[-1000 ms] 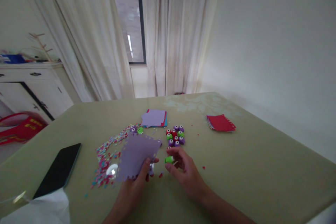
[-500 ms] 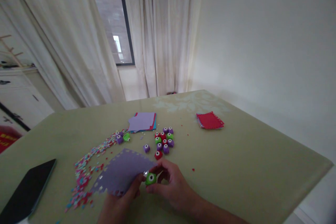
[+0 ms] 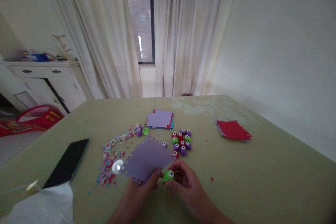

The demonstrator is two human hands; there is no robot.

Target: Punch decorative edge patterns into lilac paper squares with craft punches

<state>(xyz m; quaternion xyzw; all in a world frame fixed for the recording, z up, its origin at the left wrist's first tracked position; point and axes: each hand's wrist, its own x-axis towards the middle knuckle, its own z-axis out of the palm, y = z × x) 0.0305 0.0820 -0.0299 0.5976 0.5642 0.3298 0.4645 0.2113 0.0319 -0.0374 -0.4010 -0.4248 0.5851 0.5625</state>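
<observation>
My left hand [image 3: 136, 196] pinches the near edge of a purple paper sheet [image 3: 147, 159] whose border is punched with small notches. My right hand [image 3: 186, 185] grips a small green craft punch [image 3: 168, 175] right at the sheet's near right edge. Both hands are closed and nearly touch at the near middle of the olive table [image 3: 262, 175]. Just beyond my right hand sits a cluster of small purple, red and green punches [image 3: 181, 140].
Colourful paper confetti [image 3: 115, 150] is scattered left of the sheet. A stack of coloured paper [image 3: 160, 119] lies further back, a red punched stack [image 3: 233, 130] at right. A black phone [image 3: 67, 162] and white tissue [image 3: 44, 204] lie near left. Two loose punches [image 3: 141, 131] sit by the confetti.
My right hand picked up the green punch and brought it to the purple sheet's edge. The camera view swung right and then back left.
</observation>
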